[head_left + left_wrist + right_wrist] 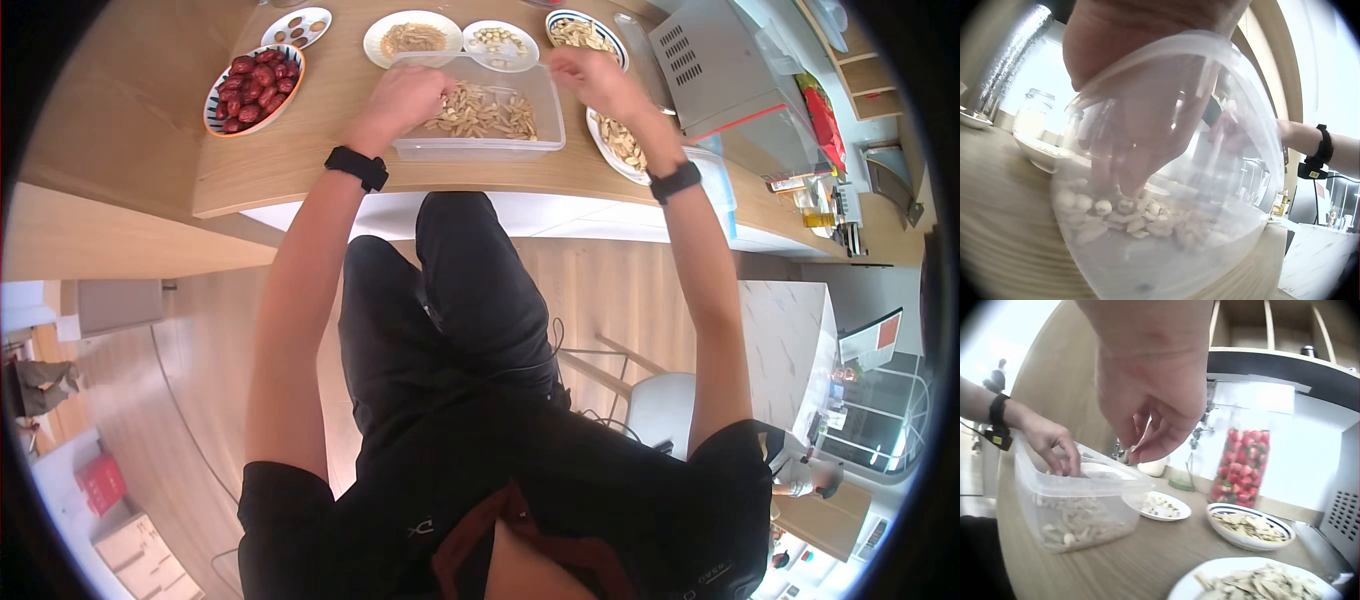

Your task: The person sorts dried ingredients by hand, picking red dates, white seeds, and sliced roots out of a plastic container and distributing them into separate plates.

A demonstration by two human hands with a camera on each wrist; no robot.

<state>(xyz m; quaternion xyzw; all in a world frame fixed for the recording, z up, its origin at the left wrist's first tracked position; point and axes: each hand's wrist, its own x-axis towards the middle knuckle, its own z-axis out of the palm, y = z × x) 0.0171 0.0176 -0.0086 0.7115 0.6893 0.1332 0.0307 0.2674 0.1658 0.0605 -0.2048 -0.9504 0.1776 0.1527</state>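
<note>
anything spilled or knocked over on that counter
Nothing stands out. The clear plastic container sits flat on the wooden counter with its slices inside, the left hand reaching in. The bowl of red dates and the other plates are upright, with nothing scattered on the wood.

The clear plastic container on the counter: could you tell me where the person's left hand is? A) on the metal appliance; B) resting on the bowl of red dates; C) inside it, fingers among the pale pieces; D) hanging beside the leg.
C: the left hand reaches into the clear plastic container, fingertips down among the pale pieces.
</note>
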